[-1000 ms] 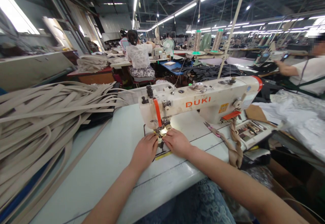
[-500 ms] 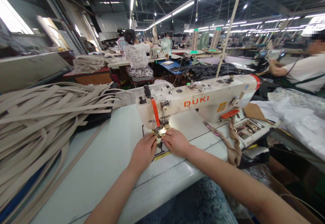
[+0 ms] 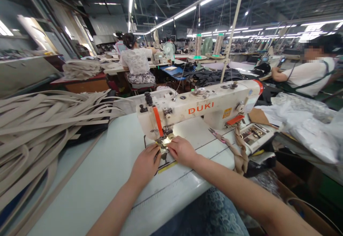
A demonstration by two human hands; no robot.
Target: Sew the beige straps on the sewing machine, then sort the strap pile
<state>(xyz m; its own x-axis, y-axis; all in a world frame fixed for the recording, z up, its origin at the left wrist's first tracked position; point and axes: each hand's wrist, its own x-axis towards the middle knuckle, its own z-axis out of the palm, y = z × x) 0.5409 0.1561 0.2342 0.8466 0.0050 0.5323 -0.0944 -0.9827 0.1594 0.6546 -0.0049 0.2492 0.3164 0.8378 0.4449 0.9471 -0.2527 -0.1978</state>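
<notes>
A white sewing machine (image 3: 177, 113) with orange lettering stands before me, its lamp lighting the needle area (image 3: 166, 141). My left hand (image 3: 144, 162) rests at the left of the presser foot, fingers bent and held together. On the other side, my right hand (image 3: 182, 151) pinches thumb and fingers close to the needle. Whatever lies between the fingertips is small and mostly hidden, so I cannot name it. Both hands are low over the machine's table (image 3: 115, 157).
Long beige straps (image 3: 50, 121) lie heaped on the left. Pink-handled scissors (image 3: 217, 136), a twisted beige strip (image 3: 241, 154) and a parts tray (image 3: 255, 136) with small metal fittings are at the right. Co-workers sit at other machines, one at right (image 3: 305, 75).
The view has turned slightly to the right, so everything appears shifted left. Both hands remain by the presser foot, with little visible movement of their own.
</notes>
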